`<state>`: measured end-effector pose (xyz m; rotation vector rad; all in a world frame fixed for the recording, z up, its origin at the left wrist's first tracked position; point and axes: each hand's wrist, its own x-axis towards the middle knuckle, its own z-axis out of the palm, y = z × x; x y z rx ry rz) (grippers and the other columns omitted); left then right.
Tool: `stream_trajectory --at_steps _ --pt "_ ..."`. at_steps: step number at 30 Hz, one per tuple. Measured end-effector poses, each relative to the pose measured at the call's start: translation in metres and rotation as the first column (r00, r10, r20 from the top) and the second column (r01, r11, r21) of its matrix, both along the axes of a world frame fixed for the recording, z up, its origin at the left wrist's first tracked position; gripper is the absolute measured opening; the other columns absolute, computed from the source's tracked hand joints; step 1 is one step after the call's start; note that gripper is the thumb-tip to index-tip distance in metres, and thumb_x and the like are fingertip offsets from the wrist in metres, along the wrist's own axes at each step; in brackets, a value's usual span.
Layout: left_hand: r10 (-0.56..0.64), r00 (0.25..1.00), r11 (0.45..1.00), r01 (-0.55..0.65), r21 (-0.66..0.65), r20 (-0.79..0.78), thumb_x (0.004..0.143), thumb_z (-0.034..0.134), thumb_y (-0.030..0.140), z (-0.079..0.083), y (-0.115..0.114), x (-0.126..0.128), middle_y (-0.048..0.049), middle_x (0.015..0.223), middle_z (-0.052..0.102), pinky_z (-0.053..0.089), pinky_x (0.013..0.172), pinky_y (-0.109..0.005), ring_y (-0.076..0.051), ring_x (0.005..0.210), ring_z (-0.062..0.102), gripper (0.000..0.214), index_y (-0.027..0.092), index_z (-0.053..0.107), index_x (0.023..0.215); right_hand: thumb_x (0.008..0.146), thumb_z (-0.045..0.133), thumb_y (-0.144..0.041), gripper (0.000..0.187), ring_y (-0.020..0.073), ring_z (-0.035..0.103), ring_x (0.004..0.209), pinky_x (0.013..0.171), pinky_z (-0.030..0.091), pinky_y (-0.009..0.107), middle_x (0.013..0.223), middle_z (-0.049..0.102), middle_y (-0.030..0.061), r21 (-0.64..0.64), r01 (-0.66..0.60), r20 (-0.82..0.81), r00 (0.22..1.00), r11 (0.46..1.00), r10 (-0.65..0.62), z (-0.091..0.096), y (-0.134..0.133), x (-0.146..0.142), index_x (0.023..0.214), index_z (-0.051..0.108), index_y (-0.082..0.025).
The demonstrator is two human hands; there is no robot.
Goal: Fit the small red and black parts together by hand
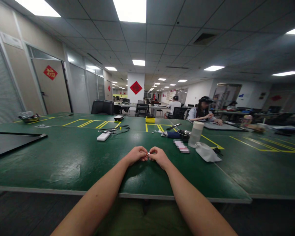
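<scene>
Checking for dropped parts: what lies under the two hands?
Only the green table surface shows around the left hand and right hand, which pinch a small piece together. The spot beneath the palms is covered.

- Green table [64, 164], marked with yellow tape lines [88, 123].
- Black board [12, 142] lies far left.
- White block [103, 136] just beside a black cable [116, 128].
- Translucent jar [196, 133], white bag [207, 152] and metal bowl [184, 132] at right.
</scene>
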<state>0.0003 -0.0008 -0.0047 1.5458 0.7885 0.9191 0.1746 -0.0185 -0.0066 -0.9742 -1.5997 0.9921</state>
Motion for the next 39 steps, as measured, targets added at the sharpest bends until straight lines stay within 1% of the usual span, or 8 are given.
stream_trajectory --at_steps 4,8,13,20,23,28,35,39 --pt "-0.030 1.000 0.999 0.030 0.016 -0.005 0.070 0.068 0.020 0.0001 -0.0003 -0.0010 -0.0038 0.066 0.066 0.049 0.058 -0.022 -0.013 0.060 0.065 0.024 0.012 0.056 0.089 0.062 0.067 -0.023 0.019 0.0114 0.055 0.047 0.047 0.039 0.021 0.056 0.060 -0.0032 0.002 -0.006 0.034 0.999 1.000 0.005 0.0000 0.0002 0.0004 0.075 0.055 -0.017" --pt "-0.042 0.999 0.999 0.042 0.009 -0.021 0.069 0.071 0.025 -0.0002 0.0002 -0.0016 -0.0047 0.067 0.067 0.049 0.059 -0.023 -0.013 0.058 0.064 0.032 0.012 0.056 0.094 0.061 0.067 -0.023 0.019 0.0103 0.052 0.046 0.047 0.037 0.021 0.054 0.059 -0.0039 0.037 -0.010 0.074 0.997 0.999 0.007 -0.0023 0.0019 0.0032 0.076 0.057 -0.017" --pt "-0.035 0.999 0.999 0.035 -0.007 -0.004 0.070 0.070 0.025 0.0004 -0.0002 -0.0011 -0.0062 0.070 0.068 0.050 0.061 -0.024 -0.014 0.064 0.065 0.028 0.011 0.057 0.091 0.061 0.069 -0.025 0.022 0.0095 0.051 0.048 0.048 0.036 0.020 0.056 0.058 -0.0042 0.067 -0.017 0.052 0.999 0.998 0.013 -0.0033 0.0030 0.0049 0.078 0.059 -0.016" --pt "-0.029 1.000 1.000 0.029 -0.009 -0.005 0.069 0.068 0.018 0.0046 -0.0030 0.0002 -0.0063 0.069 0.068 0.048 0.060 -0.023 -0.012 0.061 0.064 0.022 0.010 0.057 0.086 0.062 0.068 -0.024 0.020 0.0136 0.060 0.060 0.057 0.044 0.024 0.068 0.065 0.0002 0.075 -0.001 0.019 1.000 0.997 0.000 -0.0036 0.0053 0.0037 0.078 0.058 -0.016" --pt "-0.022 1.000 1.000 0.022 0.000 -0.002 0.068 0.069 0.019 0.0024 -0.0014 0.0001 -0.0064 0.069 0.068 0.048 0.060 -0.023 -0.012 0.062 0.064 0.023 0.010 0.057 0.086 0.062 0.067 -0.022 0.019 0.0142 0.062 0.062 0.058 0.044 0.024 0.069 0.066 0.0004 0.070 -0.033 0.003 0.999 0.997 0.033 -0.0040 0.0052 0.0040 0.078 0.058 -0.016" --pt "-0.036 0.999 0.999 0.037 0.023 -0.025 0.071 0.069 0.022 -0.0007 0.0004 -0.0010 -0.0056 0.068 0.068 0.048 0.057 -0.022 -0.011 0.058 0.063 0.026 0.011 0.057 0.091 0.062 0.068 -0.022 0.019 0.0162 0.064 0.066 0.063 0.047 0.026 0.070 0.066 0.0009 0.036 -0.083 -0.019 0.996 0.996 0.084 -0.0056 0.0054 0.0032 0.077 0.058 -0.016" --pt "-0.055 0.996 0.997 0.059 0.053 -0.075 0.074 0.066 0.025 0.0004 -0.0008 -0.0019 -0.0073 0.075 0.070 0.048 0.056 -0.021 -0.012 0.063 0.065 0.023 0.011 0.057 0.091 0.061 0.068 -0.022 0.018 0.0171 0.065 0.067 0.064 0.047 0.027 0.069 0.067 0.0006 0.031 -0.107 -0.022 0.994 0.994 0.108 -0.0079 0.0075 0.0031 0.077 0.061 -0.016" --pt "-0.059 0.996 0.997 0.062 0.047 -0.066 0.078 0.062 0.028 -0.0009 0.0002 -0.0022 -0.0088 0.079 0.070 0.049 0.057 -0.021 -0.012 0.065 0.065 0.022 0.011 0.056 0.091 0.063 0.065 -0.022 0.020 0.0167 0.064 0.069 0.069 0.047 0.028 0.070 0.068 0.0015 0.019 -0.105 -0.008 0.994 0.994 0.105 -0.0050 0.0054 0.0043 0.082 0.065 -0.015"
